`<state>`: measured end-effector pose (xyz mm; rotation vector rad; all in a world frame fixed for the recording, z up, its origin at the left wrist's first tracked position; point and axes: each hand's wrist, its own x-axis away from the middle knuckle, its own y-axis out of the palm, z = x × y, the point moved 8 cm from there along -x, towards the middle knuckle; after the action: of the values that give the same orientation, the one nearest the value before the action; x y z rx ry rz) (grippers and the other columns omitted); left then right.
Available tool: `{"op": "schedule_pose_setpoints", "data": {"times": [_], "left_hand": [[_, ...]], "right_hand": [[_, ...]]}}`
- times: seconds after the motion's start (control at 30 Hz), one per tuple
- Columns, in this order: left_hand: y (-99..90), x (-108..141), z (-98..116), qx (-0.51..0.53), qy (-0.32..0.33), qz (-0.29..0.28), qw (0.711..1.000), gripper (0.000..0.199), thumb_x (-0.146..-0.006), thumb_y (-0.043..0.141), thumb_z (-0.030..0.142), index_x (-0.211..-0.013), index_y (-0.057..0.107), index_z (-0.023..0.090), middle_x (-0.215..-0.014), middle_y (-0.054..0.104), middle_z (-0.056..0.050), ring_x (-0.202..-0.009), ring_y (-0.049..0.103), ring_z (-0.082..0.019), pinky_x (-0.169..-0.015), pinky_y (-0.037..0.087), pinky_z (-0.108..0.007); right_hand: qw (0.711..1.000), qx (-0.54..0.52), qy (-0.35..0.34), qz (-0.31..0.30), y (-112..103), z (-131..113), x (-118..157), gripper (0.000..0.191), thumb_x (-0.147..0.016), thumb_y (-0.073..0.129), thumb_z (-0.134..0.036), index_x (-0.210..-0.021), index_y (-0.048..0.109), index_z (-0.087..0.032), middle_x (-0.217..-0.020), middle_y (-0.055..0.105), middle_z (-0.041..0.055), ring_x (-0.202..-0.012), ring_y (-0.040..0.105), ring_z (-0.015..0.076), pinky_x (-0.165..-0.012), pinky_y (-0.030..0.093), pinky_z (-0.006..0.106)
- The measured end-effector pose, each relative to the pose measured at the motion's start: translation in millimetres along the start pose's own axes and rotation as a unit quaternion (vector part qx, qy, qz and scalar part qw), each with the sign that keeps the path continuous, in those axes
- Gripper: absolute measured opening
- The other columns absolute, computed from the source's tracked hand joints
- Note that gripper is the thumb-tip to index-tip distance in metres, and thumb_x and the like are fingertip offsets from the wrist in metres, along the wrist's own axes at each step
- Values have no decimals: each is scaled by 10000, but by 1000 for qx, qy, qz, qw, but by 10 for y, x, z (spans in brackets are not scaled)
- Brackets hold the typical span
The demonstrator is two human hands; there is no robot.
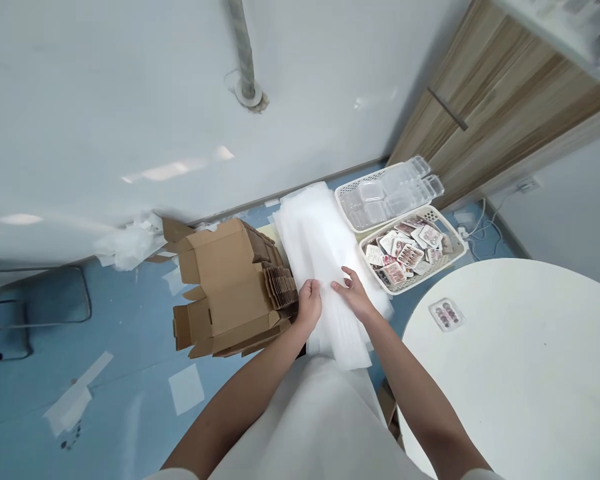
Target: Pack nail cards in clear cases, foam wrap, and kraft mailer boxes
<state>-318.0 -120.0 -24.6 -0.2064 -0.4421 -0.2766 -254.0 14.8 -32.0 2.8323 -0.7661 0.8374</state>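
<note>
A stack of thin white foam sheets (317,227) lies in front of me, its near end hanging toward my lap. My left hand (310,303) is closed at the left edge of the sheets, thumb and fingers pinched on the white foam. On the right part of the stack rests my right hand (353,293), thumb and index finger apart, the other fingers partly hidden. Flattened brown cardboard boxes (230,277) are piled just left of the sheets.
Right of the stack are a white basket of clear plastic cases (373,191) and a basket of printed cards (410,255). A small clear pack (447,314) lies on the round white table (510,360). A metal-framed chair (87,293) stands far left.
</note>
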Motion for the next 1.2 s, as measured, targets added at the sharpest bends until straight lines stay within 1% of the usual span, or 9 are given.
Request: {"op": "schedule_pose_setpoints", "data": {"times": [0.1, 0.2, 0.33, 0.43, 0.57, 0.7, 0.83, 1.03, 1.2], "left_hand": [[-41, 117, 37, 23, 21, -32, 999, 276, -807, 427, 389, -628, 430, 178, -548, 377, 50, -517, 374, -84, -520, 338, -200], [-29, 279, 97, 44, 48, -108, 992, 286, -795, 440, 421, -666, 489, 170, -613, 472, 17, -603, 463, -107, -584, 389, -220], [-94, 501, 119, 37, 68, -163, 984, 250, -773, 475, 377, -880, 588, 181, -1015, 573, -71, -952, 514, -182, -745, 408, -266], [-105, 631, -24, 41, 1, -180, 983, 381, -732, 527, 326, -1099, 511, 223, -1236, 473, -87, -1098, 464, -207, -799, 395, -288], [273, 968, -185, 79, -104, -333, 934, 423, -728, 530, 394, -1109, 477, 219, -1139, 559, -93, -1018, 545, -191, -781, 407, -295], [714, 1411, -160, 94, -99, -454, 881, 327, -686, 587, 404, -935, 551, 195, -992, 628, -75, -912, 595, -177, -752, 421, -276], [951, 1746, -248, 80, -114, -463, 875, 263, -654, 611, 283, -893, 544, 199, -860, 644, -40, -770, 612, -152, -664, 443, -260], [1245, 2133, -439, 69, -168, -508, 842, 246, -653, 599, 237, -877, 529, 164, -698, 625, -22, -560, 578, -126, -534, 449, -255], [1610, 2321, -515, 27, -112, -518, 848, 350, -601, 665, 158, -920, 522, 155, -741, 651, -38, -569, 594, -125, -550, 465, -253]], "right_hand": [[999, -22, -28, -21, 58, -100, 202, 623, -644, 631, -398, -1200, 388, -251, -874, 601, 33, -806, 582, 179, -705, 465, 321], [996, 22, -84, 28, -11, -223, 425, 514, -666, 589, -385, -1133, 446, -223, -826, 598, 16, -693, 562, 155, -655, 452, 312], [978, 59, -157, 126, -193, -395, 820, 344, -713, 520, -405, -984, 545, -195, -837, 594, 33, -681, 531, 152, -653, 430, 303], [971, -7, -189, 146, -296, -459, 1213, 350, -731, 511, -422, -1012, 532, -215, -816, 594, 21, -642, 520, 143, -614, 427, 286], [968, -98, -187, 137, -404, -345, 1766, 417, -754, 499, -439, -1123, 462, -248, -780, 602, 6, -612, 536, 142, -593, 436, 285], [962, -94, -148, 209, -616, 56, 2227, 450, -762, 494, -416, -1168, 439, -227, -741, 590, 6, -632, 544, 151, -613, 440, 300], [953, -42, -114, 278, -774, 455, 2554, 402, -768, 458, -334, -1151, 477, -213, -769, 579, 6, -659, 523, 139, -642, 430, 297], [952, -1, -116, 284, -838, 668, 2834, 380, -768, 398, -258, -1127, 517, -222, -946, 596, 24, -787, 543, 144, -761, 432, 317], [930, -7, -123, 346, -1129, 894, 3056, 364, -787, 376, -278, -1107, 543, -230, -1132, 572, 38, -1025, 520, 180, -905, 381, 362]]}}
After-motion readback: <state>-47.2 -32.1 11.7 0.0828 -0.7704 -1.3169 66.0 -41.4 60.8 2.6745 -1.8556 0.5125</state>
